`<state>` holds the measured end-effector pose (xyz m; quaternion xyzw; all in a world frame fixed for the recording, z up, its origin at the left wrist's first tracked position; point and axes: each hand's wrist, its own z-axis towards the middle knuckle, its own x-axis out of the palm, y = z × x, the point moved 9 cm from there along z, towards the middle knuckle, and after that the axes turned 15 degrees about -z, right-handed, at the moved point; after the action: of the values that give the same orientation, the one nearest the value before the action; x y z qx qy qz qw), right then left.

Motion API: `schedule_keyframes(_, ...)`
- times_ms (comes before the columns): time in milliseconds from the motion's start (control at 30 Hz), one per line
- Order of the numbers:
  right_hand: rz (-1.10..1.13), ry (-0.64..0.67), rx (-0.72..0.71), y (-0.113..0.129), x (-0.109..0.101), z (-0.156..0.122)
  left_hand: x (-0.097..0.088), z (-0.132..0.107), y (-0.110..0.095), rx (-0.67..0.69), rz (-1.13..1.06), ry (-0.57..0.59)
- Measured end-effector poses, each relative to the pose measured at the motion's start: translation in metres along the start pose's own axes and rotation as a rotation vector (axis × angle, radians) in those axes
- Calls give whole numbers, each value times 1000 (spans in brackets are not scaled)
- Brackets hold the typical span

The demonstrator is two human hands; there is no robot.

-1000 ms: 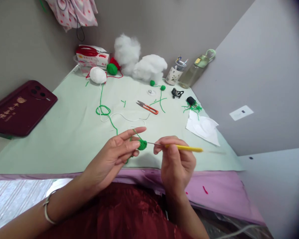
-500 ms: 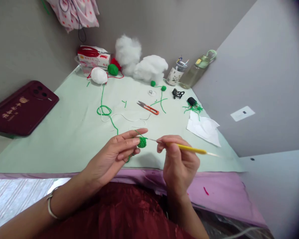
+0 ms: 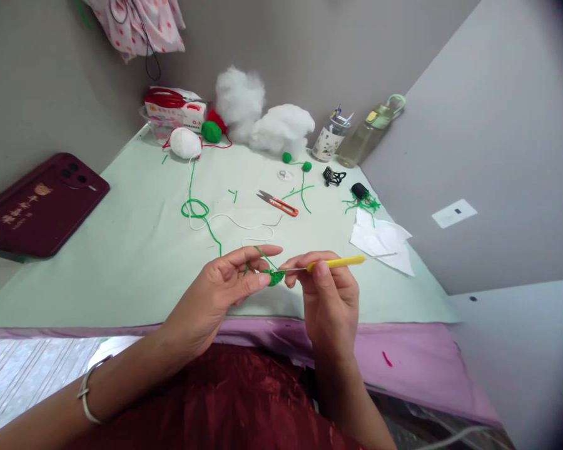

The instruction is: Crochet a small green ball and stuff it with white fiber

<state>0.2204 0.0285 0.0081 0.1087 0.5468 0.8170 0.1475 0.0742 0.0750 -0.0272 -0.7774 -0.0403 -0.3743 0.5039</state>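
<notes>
A small green crochet piece (image 3: 276, 278) is pinched between the thumb and fingers of my left hand (image 3: 229, 278), just above the near edge of the table. Green yarn (image 3: 265, 255) runs from my raised left index finger down to the piece. My right hand (image 3: 331, 290) grips a crochet hook (image 3: 340, 262) by its yellow handle. The metal shaft points left, and its tip meets the top of the crochet piece; whether it is inside a stitch I cannot tell. Green yarn trails back from the left hand to a loose loop (image 3: 195, 209) on the table.
Orange thread snips (image 3: 278, 204) lie beyond my hands. Behind are a white yarn ball (image 3: 186, 143), a green yarn ball (image 3: 211, 131), white stuffing (image 3: 284, 128), a pen cup (image 3: 328, 142) and a bottle (image 3: 363, 137). A maroon phone (image 3: 42, 203) is at left, white paper (image 3: 380, 240) at right.
My right hand has moved left, bringing the hook's tip to the crochet piece, and the handle has become more level. My left hand has tilted the piece and shifted slightly right.
</notes>
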Motion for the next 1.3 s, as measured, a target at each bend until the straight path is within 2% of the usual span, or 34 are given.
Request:
schedule_keyframes(100, -69, 9, -36, 7, -1, -3, 0, 0, -4, 41, 15, 0)
schedule_keyframes(167, -215, -5, -102, 16, -3, -7, -1, -1, -6, 80, 52, -9)
schedule_keyframes(333, -623, 6, -486, 41, 11, -26, -4, -4, -12, 183, 155, -85)
schedule_keyframes(400, -788, -31, -641, 46, 18, -35, -2, -4, -6, 128, 69, -73)
schedule_keyframes(467, -867, -71, -699, 46, 20, -38, 2, -2, 6, -21, -83, -24)
schedule_keyframes(500, -838, -86, -667, 45, 18, -36, 4, -2, 11, -97, -154, -5)
schedule_keyframes(567, -662, -109, -487, 37, 7, -24, 5, -2, 15, -178, -241, 13)
schedule_keyframes(633, -429, -126, -284, 25, -3, -13, 4, -1, 11, -160, -261, 13)
schedule_keyframes(700, -272, -98, -179, 17, -2, -7, 4, 1, 7, -127, -231, 19)
schedule_keyframes(800, -271, -47, -171, 15, 6, -6, 3, 1, 5, -65, -145, -4)
schedule_keyframes(900, -480, -82, -304, 24, 8, -16, 3, 1, 4, -8, -104, -33)
schedule_keyframes(967, -659, -98, -459, 35, 11, -26, 5, 2, 9, -60, -144, -13)
schedule_keyframes(1033, -732, -107, -523, 39, 11, -30, 8, 3, 15, -148, -222, 15)
schedule_keyframes(1100, -614, -138, -412, 34, 1, -24, 7, 4, 16, -184, -289, 20)
schedule_keyframes(1167, -391, -158, -237, 21, -8, -14, 4, 6, 12, -148, -306, 8)
schedule_keyframes(1233, -241, -122, -138, 12, -7, -8, 1, 6, 10, -101, -258, 1)
schedule_keyframes(1300, -227, -57, -112, 9, 0, -6, 1, 5, 10, -67, -184, 8)
